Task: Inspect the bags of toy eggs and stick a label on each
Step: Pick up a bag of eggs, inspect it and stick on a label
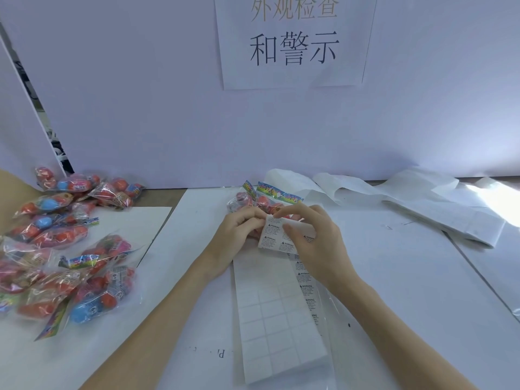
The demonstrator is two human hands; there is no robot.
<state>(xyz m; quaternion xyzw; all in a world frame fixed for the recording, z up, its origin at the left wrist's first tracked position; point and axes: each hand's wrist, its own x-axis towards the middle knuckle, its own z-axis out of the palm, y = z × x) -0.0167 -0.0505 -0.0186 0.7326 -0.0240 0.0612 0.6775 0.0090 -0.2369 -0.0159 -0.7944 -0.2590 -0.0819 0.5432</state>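
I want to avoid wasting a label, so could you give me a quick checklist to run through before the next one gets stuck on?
1. Label sheet held: ok, left hand and right hand both pinch its folded top end.
2. Printed warning labels left on the sheet: ok, several show near the fingers and down its right edge.
3. A label fully peeled free: cannot tell, the fingers cover that corner.
4. Bag to be labelled within reach: ok, it lies just beyond the hands.
5. Bag inspected: cannot tell.
6. More bags waiting: ok, a pile of bags lies at the left.
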